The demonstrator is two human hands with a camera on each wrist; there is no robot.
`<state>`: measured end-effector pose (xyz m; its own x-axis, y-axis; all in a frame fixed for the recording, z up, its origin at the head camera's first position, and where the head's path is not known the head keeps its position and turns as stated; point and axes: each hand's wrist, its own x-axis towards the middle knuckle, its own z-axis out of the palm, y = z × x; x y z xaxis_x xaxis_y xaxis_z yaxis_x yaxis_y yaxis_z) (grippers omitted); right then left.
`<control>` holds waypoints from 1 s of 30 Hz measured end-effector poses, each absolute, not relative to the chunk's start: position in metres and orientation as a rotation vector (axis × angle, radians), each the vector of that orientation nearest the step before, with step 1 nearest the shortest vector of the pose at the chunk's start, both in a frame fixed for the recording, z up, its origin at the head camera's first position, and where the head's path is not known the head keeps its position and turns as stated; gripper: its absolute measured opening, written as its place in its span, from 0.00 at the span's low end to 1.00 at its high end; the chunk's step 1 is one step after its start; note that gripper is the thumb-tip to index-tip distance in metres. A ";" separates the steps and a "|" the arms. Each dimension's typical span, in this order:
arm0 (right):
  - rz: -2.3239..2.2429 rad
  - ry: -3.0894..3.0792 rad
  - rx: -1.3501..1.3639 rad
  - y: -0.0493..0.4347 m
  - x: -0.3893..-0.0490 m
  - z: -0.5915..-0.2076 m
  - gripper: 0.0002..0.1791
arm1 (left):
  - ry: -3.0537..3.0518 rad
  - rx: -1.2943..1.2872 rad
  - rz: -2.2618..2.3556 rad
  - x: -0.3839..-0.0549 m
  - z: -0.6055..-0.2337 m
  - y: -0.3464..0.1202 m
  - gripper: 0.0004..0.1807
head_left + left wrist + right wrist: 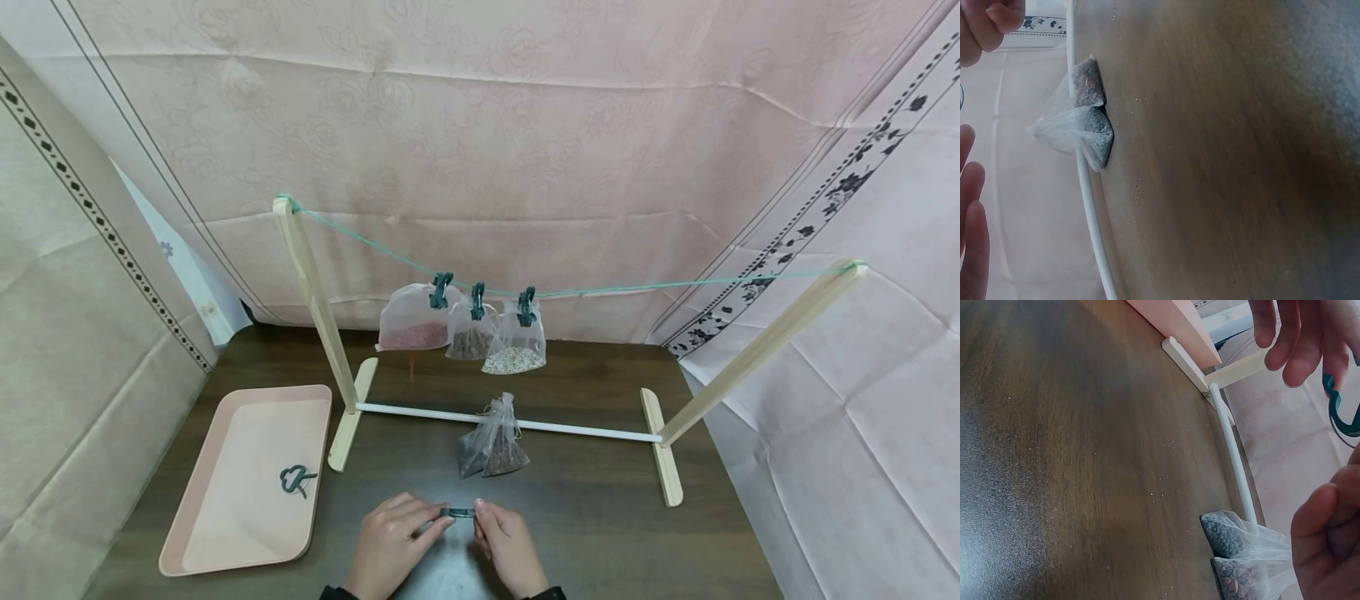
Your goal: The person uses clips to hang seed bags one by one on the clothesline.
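Dark green clip, pink tray, brown wood-grained table, turquoise line, white rod

Pale cloth behind brown table

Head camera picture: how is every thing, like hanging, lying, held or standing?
Held clip, between left hand and right hand, both pinching
String, sagging
Line clips, clamped shut
Hanging bags, clipped up
Lower bags, lying together
Tray, lying flat
Tray clip, lying loose
Wooden frame, standing

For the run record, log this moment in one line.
hands: both holding one clip | string: three bags clipped | table: two bags | tray: another clip
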<state>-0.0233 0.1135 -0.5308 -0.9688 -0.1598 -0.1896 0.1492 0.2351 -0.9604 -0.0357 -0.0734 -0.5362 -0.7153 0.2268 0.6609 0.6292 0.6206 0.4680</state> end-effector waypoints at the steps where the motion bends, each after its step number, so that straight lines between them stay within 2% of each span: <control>1: -1.798 2.264 -0.008 0.114 -0.023 -0.531 0.29 | -2.288 -0.672 -0.954 -0.036 -0.537 -0.073 0.05; 15: -1.821 2.240 0.137 0.126 -0.022 -0.534 0.29 | -2.412 -0.659 -0.926 -0.040 -0.542 -0.059 0.11; 27: -1.836 2.285 0.317 0.153 -0.013 -0.541 0.30 | -2.685 -0.902 -0.995 -0.059 -0.542 -0.044 0.22; 30: -1.864 2.291 0.343 0.162 -0.010 -0.543 0.29 | -2.725 -0.897 -0.972 -0.066 -0.542 -0.040 0.23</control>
<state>-0.0100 0.1618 -0.5432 -0.9595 0.0715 -0.2725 0.2814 0.1933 -0.9399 -0.0663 -0.0396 -0.5420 -0.8189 0.4948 0.2908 0.5672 0.6199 0.5422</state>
